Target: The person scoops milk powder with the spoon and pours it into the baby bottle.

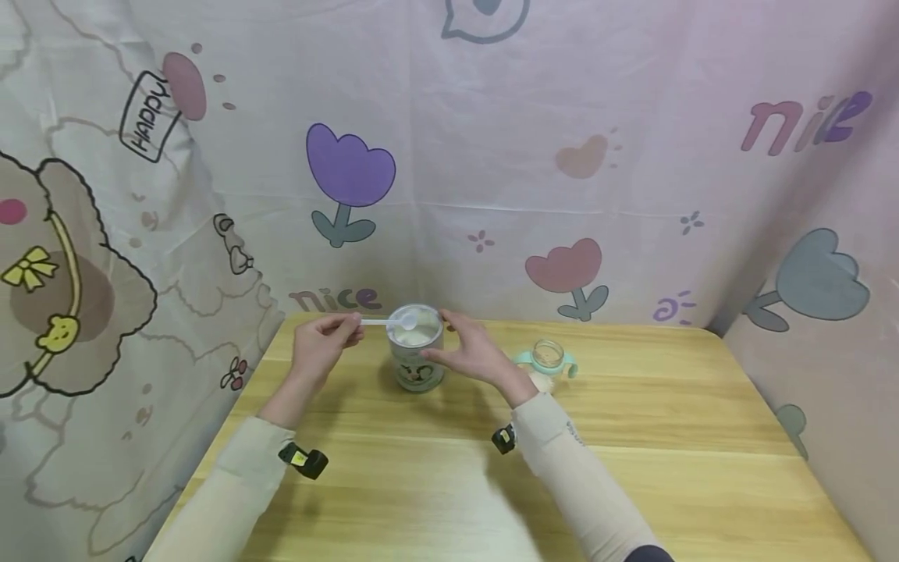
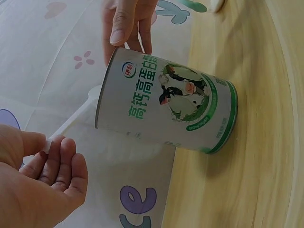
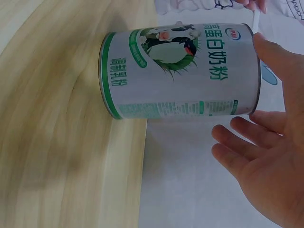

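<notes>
A white milk powder can (image 1: 417,368) with green trim and a cow picture stands upright on the table, its top uncovered and pale powder (image 1: 414,336) inside. My left hand (image 1: 318,345) pinches the end of a white plastic scoop (image 1: 378,321) between thumb and index finger. The scoop's bowl is at the can's mouth; whether it holds powder I cannot tell. On the can's other side, my right hand (image 1: 479,351) holds the rim between thumb and index finger, while its other fingers (image 3: 232,142) stay off the can.
To the right of the can is a lidless baby bottle (image 1: 548,357) with mint-green handles, partly behind my right forearm. The wooden table (image 1: 393,484) reaches a printed cloth backdrop (image 1: 449,234) at the back. Each wrist bears a small black camera (image 1: 303,460).
</notes>
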`<state>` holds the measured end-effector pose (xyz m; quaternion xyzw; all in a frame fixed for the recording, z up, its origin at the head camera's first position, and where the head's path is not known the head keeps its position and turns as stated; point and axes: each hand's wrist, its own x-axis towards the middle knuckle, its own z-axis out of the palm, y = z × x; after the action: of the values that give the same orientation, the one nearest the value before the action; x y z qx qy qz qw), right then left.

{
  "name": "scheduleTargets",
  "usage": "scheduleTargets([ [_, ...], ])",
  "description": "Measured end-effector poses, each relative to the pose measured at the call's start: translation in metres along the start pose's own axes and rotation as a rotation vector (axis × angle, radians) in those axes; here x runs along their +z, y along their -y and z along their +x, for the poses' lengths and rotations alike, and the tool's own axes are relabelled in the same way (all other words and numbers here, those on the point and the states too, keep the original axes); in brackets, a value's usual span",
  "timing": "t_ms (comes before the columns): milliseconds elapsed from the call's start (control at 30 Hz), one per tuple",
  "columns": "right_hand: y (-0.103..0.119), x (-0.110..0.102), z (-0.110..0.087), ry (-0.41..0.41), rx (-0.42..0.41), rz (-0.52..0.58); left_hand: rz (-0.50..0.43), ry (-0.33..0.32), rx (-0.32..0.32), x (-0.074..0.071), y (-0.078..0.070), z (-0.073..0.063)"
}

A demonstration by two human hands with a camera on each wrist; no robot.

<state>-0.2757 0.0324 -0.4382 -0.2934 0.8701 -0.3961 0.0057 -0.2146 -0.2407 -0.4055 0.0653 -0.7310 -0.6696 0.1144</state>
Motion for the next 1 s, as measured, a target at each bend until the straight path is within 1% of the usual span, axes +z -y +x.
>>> scheduleTargets([
  [133, -0.002, 0.003, 0.001, -0.017, 0.001, -0.004, 0.041, -0.007, 0.027, 0.004, 0.001, 0.000],
  [167, -0.003, 0.004, 0.002, -0.021, 0.001, -0.004, 0.064, -0.011, 0.035, 0.005, 0.001, 0.000],
  [233, -0.003, 0.005, 0.002, -0.026, 0.000, -0.001, 0.142, -0.018, 0.062, 0.006, 0.002, 0.000],
  [300, -0.004, 0.006, 0.002, -0.033, 0.000, 0.003, 0.246, -0.025, 0.105, 0.007, 0.002, 0.001],
  [400, -0.004, 0.006, 0.003, -0.040, -0.004, 0.001, 0.401, -0.041, 0.193, 0.009, 0.002, 0.001],
  [500, -0.004, 0.007, 0.004, -0.046, -0.007, -0.011, 0.491, -0.056, 0.286, 0.014, 0.002, 0.001],
  [667, -0.004, 0.007, 0.005, -0.054, -0.007, -0.022, 0.557, -0.060, 0.471, 0.021, 0.003, 0.002],
  [767, -0.004, 0.007, 0.005, -0.056, -0.010, -0.018, 0.578, -0.050, 0.563, 0.024, 0.005, 0.004],
  [800, -0.004, 0.007, 0.005, -0.056, -0.011, -0.017, 0.584, -0.046, 0.586, 0.025, 0.006, 0.004],
  [867, -0.004, 0.007, 0.005, -0.056, -0.012, -0.020, 0.587, -0.035, 0.612, 0.027, 0.007, 0.005],
  [933, -0.003, 0.007, 0.005, -0.055, -0.009, -0.025, 0.592, -0.022, 0.630, 0.029, 0.007, 0.006],
  [1000, -0.003, 0.007, 0.005, -0.051, -0.007, -0.026, 0.598, -0.008, 0.633, 0.030, 0.008, 0.007],
])
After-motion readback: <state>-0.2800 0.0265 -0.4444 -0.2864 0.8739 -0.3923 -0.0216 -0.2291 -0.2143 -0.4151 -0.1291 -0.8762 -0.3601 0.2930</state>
